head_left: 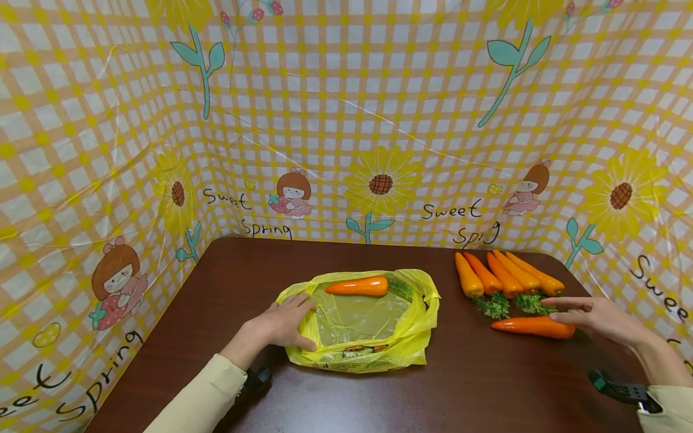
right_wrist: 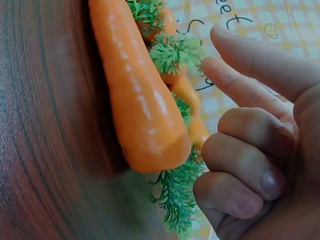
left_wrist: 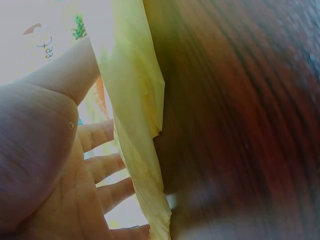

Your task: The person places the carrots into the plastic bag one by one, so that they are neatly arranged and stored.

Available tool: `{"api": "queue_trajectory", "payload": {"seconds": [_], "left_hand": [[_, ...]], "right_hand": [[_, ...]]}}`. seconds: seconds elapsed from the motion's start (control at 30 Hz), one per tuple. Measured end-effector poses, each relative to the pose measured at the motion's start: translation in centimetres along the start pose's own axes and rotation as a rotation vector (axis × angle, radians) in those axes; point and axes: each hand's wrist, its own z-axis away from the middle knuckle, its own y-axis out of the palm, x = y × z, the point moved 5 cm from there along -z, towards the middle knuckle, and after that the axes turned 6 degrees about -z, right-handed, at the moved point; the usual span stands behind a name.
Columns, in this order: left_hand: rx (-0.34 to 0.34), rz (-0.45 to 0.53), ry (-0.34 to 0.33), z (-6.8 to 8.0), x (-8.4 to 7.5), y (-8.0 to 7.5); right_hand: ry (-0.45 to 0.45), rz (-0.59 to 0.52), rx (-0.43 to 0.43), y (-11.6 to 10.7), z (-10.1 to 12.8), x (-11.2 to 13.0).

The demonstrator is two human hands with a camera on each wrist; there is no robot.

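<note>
A yellow plastic bag (head_left: pixel 373 364) lies on the table with its mouth spread wide. One orange carrot (head_left: pixel 357 286) with green leaves is in it, along the far side. My left hand (head_left: pixel 284 322) rests at the bag's left rim, fingers spread against the plastic. In the left wrist view, the bag's yellow edge (left_wrist: pixel 132 100) covers the fingertips. My right hand (head_left: pixel 606 322) hovers over the thick end of a single carrot (head_left: pixel 533 326), holding nothing. The right wrist view shows this carrot (right_wrist: pixel 142 100) beside the hand, whose thumb and index finger are extended, other fingers bent.
Several more carrots (head_left: pixel 506 276) lie side by side at the table's back right, their green leaves (head_left: pixel 495 305) towards me. The brown table (head_left: pixel 460 385) is enclosed by a checked cloth (head_left: pixel 325 120) with sunflowers. Each wrist wears a dark strapped device (head_left: pixel 622 388).
</note>
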Motion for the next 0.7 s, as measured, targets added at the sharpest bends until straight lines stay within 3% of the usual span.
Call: {"api": "queue_trajectory", "payload": {"seconds": [0.2,0.47,0.7], "left_hand": [[-0.006,-0.001,0.001,-0.1,0.0,-0.1],[-0.022,-0.018,0.009,-0.1,0.1,0.0],[-0.020,-0.011,0.008,-0.1,-0.1,0.2]], "right_hand": [[0.020,-0.090,-0.018,-0.4,0.2,-0.9],[0.073,-0.035,-0.010,-0.2,0.2,-2.2],[0.078,-0.062,0.029,0.0,0.1,-3.2]]}}
